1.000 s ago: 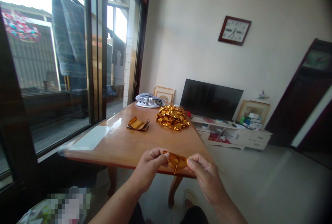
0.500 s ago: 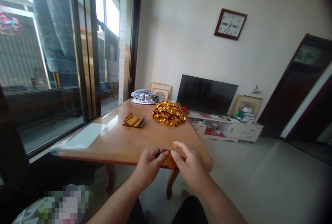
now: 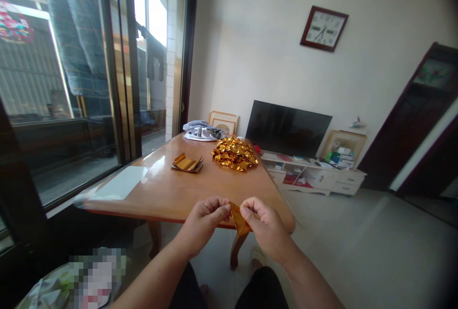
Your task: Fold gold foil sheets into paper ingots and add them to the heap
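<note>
Between my two hands, at the near edge of the wooden table (image 3: pixel 168 192), is a piece of folded gold foil paper (image 3: pixel 239 220), its lower part coming to a point. My left hand (image 3: pixel 209 218) pinches its left side with thumb and forefinger. On the right, my right hand (image 3: pixel 259 218) grips the other side, fingers curled behind the thumb. Farther up the table lies a heap of shiny folded gold foil pieces (image 3: pixel 234 154). Left of the heap rests a small stack of gold paper sheets (image 3: pixel 186 163), with edges curling upward.
A white sheet (image 3: pixel 123 182) lies on the table's left side. Folded cloth (image 3: pixel 202 130) sits at the far end. Beyond stands a television (image 3: pixel 288 130) on a white cabinet (image 3: pixel 345 182). A partly blurred-out bag (image 3: pixel 53 287) is at lower left.
My right forefinger, raised before, has curled in so the right hand pinches the paper. More of the folded gold paper shows between the hands. The view has shifted slightly.
</note>
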